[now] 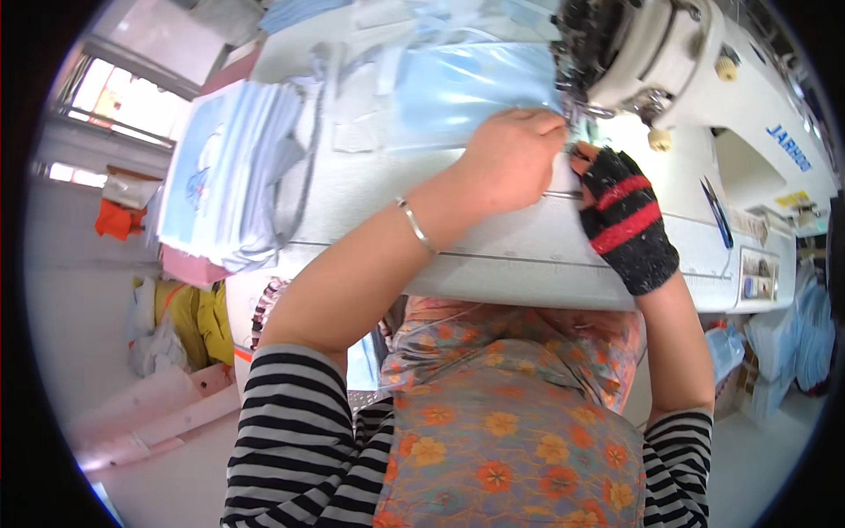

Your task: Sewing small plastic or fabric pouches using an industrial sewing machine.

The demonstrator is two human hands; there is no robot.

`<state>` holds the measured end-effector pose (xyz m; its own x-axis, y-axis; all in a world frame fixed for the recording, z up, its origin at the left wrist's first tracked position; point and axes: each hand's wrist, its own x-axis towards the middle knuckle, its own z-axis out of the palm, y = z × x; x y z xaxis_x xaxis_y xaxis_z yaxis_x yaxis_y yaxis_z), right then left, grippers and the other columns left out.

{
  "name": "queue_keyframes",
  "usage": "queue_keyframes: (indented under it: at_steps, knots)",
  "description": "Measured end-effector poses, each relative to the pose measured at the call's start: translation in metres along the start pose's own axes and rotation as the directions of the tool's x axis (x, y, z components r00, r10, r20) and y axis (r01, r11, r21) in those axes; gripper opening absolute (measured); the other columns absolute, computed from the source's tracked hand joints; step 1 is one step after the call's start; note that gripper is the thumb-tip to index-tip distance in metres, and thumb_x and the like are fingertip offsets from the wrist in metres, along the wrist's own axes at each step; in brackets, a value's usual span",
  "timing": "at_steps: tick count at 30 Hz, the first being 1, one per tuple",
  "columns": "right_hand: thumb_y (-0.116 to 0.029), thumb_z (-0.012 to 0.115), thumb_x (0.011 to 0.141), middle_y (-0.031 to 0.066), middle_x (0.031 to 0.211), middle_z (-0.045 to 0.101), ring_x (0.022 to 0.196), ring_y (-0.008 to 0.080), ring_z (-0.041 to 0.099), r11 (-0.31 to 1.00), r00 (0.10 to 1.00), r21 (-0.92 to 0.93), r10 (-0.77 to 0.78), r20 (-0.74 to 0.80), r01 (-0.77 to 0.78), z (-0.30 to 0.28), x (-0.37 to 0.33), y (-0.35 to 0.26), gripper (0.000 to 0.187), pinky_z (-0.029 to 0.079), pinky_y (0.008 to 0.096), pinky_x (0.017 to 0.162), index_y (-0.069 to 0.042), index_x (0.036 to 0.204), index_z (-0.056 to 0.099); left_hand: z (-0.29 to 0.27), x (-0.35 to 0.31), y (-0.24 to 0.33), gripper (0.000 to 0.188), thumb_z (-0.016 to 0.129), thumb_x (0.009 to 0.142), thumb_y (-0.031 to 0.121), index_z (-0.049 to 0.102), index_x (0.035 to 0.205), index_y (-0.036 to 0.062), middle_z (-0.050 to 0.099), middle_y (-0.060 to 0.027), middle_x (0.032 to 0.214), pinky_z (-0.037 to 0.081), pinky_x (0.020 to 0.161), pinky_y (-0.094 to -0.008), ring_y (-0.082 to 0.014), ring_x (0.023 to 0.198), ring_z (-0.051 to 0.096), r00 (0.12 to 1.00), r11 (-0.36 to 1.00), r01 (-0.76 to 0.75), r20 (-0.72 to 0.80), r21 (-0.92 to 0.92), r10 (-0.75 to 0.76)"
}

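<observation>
My left hand (518, 158), with a silver bangle on its wrist, is closed on the near right corner of a glossy light blue sheet (466, 88) that lies flat on the sewing table. What exactly its fingertips pinch is hidden. Close beside it, my right hand (623, 211) wears a black fingerless glove with red stripes. Its fingers are curled together just below the needle area of a white sewing machine (651, 75); whatever they hold is too small to make out. The two hands almost touch.
A thick stack of light blue and white fabric pieces (233, 172) stands at the table's left edge. Dark thread snips (719, 216) lie to the right, near a small inset tray (757, 275). More pale pieces (361, 101) are spread beyond my left forearm. Blue bundles (792, 339) hang at lower right.
</observation>
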<state>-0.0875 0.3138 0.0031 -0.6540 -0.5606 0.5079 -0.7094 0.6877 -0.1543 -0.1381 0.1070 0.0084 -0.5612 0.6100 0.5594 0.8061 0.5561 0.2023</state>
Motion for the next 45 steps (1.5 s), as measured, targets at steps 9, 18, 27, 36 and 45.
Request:
queue_keyframes:
  at_steps: [9,18,27,36,45]
  knots:
    - [0.007,0.057,0.08,0.0185,0.116,0.063,0.105,0.0383,0.06,0.997,0.999,0.061,0.048,-0.026,-0.046,0.001,0.002,-0.001,0.033,0.05,0.0438,0.094,-0.003,0.111,0.064,-0.072,0.02,-0.159,0.047,0.062,0.088,0.027,0.055,0.13,0.0063,0.068,-0.0193,0.114,0.052,0.091,-0.0472,-0.037,0.105,0.066,0.751,0.679,0.505,0.116,0.533,-0.65]
    - [0.009,0.059,0.079,0.0187,0.116,0.064,0.108,0.0386,0.062,0.948,0.973,0.239,0.178,0.149,-0.211,-0.007,0.003,0.001,0.034,0.051,0.0457,0.096,-0.003,0.11,0.064,-0.035,0.104,-0.298,0.025,0.06,0.087,0.021,0.07,0.104,0.0065,0.071,-0.018,0.104,0.053,0.087,-0.0453,-0.0371,0.099,0.067,0.791,0.687,0.421,0.131,0.592,-0.597]
    - [0.002,0.062,0.078,0.0163,0.121,0.062,0.109,0.0369,0.061,0.848,0.937,0.401,0.295,0.187,-0.347,-0.001,-0.001,0.003,0.037,0.05,0.0446,0.094,-0.005,0.114,0.065,-0.001,0.206,-0.247,0.051,0.064,0.082,0.011,0.053,0.13,-0.0009,0.058,-0.031,0.127,0.044,0.104,-0.0442,-0.045,0.119,0.055,0.947,0.927,-0.045,-0.278,0.373,0.158]
    - [0.004,0.057,0.079,0.0162,0.117,0.064,0.105,0.0363,0.064,0.977,0.995,0.188,0.105,-0.003,-0.102,0.004,-0.003,0.009,0.033,0.053,0.044,0.092,-0.005,0.11,0.066,-0.027,0.048,-0.089,0.021,0.06,0.086,0.021,0.069,0.1,0.0077,0.069,-0.0142,0.099,0.055,0.079,-0.0447,-0.0351,0.093,0.066,0.938,0.948,0.001,0.327,0.319,-0.111]
    - [0.003,0.056,0.082,0.0161,0.113,0.067,0.097,0.0351,0.065,0.967,0.986,0.233,0.129,-0.11,-0.101,-0.004,0.003,0.007,0.024,0.053,0.041,0.086,-0.003,0.103,0.068,-0.061,-0.018,-0.001,0.026,0.066,0.085,0.028,0.061,0.099,0.0055,0.06,-0.0103,0.103,0.053,0.084,-0.0424,-0.03,0.096,0.061,0.868,0.97,0.046,0.471,0.239,-0.157]
